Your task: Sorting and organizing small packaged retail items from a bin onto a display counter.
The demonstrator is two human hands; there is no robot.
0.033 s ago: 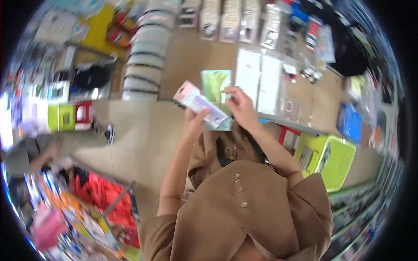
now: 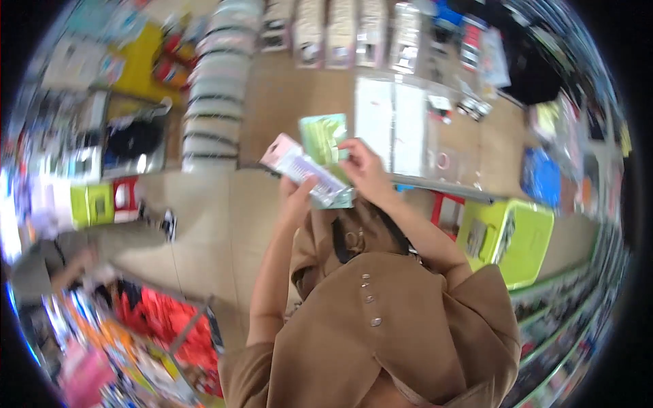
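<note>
My left hand [image 2: 298, 196] is closed around the lower edge of a slim pink-and-white hang-tab package [image 2: 300, 166] with a pale purple middle, which lies slantwise in front of a green packet. Behind it the flat light-green packet [image 2: 324, 134] stands nearly upright, its lower part partly covered. At the packet's right edge, the bent fingers of my right hand [image 2: 364, 168] pinch it, thumb and fingertips close together. Both packages are held in front of my body, by the near edge of a brown counter [image 2: 275, 109]. Blur hides finer details.
White rolls with dark bands [image 2: 214, 109] line the counter's left side. Several narrow packages [image 2: 340, 34] lie at its back, with white sheets [image 2: 391, 126] nearer. A green bin [image 2: 520, 245] stands at right; red bagged goods [image 2: 163, 316] lie lower left. Another person [image 2: 51, 265] is at far left.
The surroundings have slid slightly left in the picture as the view turned. Both hands keep hold of the same two packages, almost unchanged in pose.
</note>
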